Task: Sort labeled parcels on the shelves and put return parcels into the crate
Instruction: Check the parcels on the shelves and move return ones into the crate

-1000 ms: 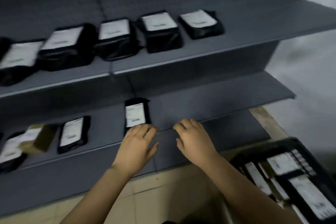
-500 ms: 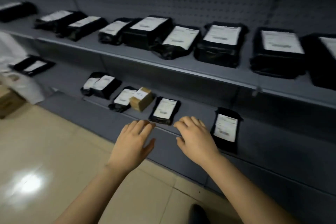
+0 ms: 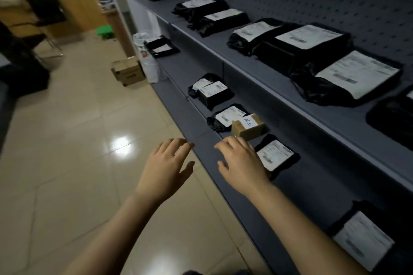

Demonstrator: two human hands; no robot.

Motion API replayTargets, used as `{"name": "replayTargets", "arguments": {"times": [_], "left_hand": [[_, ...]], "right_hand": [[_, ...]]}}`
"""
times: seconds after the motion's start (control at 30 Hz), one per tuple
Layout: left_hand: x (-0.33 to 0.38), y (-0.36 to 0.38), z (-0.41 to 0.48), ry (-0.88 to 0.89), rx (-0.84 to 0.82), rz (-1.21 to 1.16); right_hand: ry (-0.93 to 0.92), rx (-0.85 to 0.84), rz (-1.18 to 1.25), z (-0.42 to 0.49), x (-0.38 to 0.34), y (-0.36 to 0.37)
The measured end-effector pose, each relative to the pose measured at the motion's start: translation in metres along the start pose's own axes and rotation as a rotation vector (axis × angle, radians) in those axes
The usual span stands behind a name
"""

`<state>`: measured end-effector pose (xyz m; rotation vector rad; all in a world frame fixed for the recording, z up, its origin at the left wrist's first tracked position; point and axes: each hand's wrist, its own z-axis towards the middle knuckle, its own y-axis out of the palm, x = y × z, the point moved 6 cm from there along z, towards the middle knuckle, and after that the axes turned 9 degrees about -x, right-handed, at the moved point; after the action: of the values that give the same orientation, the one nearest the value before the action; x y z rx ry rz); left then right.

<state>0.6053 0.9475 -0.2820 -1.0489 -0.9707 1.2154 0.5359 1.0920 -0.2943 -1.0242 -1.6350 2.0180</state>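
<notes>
Black bagged parcels with white labels lie along two grey shelves. On the lower shelf (image 3: 194, 123) a small brown cardboard box (image 3: 247, 127) with a handwritten label sits against a black parcel (image 3: 228, 116). My right hand (image 3: 242, 162) hovers just in front of the box, fingers relaxed and empty, partly over another labelled black parcel (image 3: 276, 155). My left hand (image 3: 167, 166) hangs over the floor beside the shelf edge, fingers spread, holding nothing. The crate is out of view.
The upper shelf (image 3: 257, 62) carries several larger black parcels. A cardboard box (image 3: 128, 71) and a white bag (image 3: 147, 60) stand on the tiled floor at the shelf's far end. Wooden cabinets and a chair are at the back left.
The view has swung left along the shelves, and the crate has left the frame. Both hands stay empty, now by the brown box instead of the single flat parcel.
</notes>
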Motion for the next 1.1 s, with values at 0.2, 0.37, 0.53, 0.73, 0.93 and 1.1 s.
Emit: {"name": "replayTargets", "arguments": {"times": [0.2, 0.37, 0.53, 0.73, 0.93, 1.1], "left_hand": [[-0.022, 0.002, 0.003, -0.078, 0.024, 0.016], [-0.054, 0.006, 0.019, -0.090, 0.043, 0.008], [-0.105, 0.014, 0.039, -0.060, 0.053, -0.018], [-0.194, 0.022, 0.068, 0.026, 0.041, -0.024], [-0.279, 0.009, 0.107, 0.136, 0.035, 0.004], [-0.336, 0.007, 0.133, 0.148, 0.019, 0.011]], "right_hand": [[-0.048, -0.036, 0.028, 0.034, -0.002, 0.012], [-0.050, -0.034, 0.041, 0.070, -0.008, 0.017], [-0.003, -0.021, 0.009, 0.118, -0.022, 0.028], [0.062, 0.003, -0.002, 0.195, -0.054, 0.042], [0.122, 0.036, -0.007, 0.273, -0.091, 0.051], [0.134, 0.033, -0.002, 0.335, -0.107, 0.057]]}}
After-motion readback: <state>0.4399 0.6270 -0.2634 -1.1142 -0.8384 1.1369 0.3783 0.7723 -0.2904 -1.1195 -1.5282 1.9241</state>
